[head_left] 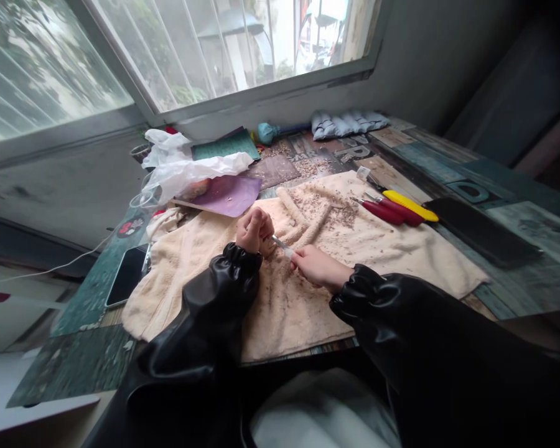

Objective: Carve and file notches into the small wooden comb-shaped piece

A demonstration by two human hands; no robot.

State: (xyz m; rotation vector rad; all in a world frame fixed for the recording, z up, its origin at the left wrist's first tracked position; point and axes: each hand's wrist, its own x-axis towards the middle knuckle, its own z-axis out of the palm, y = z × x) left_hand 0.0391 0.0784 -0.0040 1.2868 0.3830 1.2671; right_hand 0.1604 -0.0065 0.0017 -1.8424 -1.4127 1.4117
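Near the front edge of the counter (84,351), over a cream towel (298,330), pinching a slim tool (288,252) by its pale end in the right hand (320,266), with the narrow grey shaft pointing at the left hand (253,229). Curling the left hand into a closed fist just beside the tip; cannot tell what lies inside.

Toward the back left corner, seeing a crumpled white plastic bag (186,171) with something orange-tinged half covered, cannot tell whether in or under it; just behind, spotting a small dark pot (140,152) with a trace of green at the rim. Near the bag, finding a purple sheet (233,196).

Along the back edge, noting a green mat (224,147), a blue wrapped bundle (266,132) and a quilted grey-blue cushion (348,124).

On the surface pattern near that edge, making out large printed lettering (354,148), too distorted to read; toward the right edge, a ring-shaped character (469,191); by the left edge, a red-and-white print (130,227) too small to read, above a dark-screened phone (128,275).

On the towel, seeing brown shavings (345,216), red-handled tools (392,213) and a yellow-handled tool (410,205).
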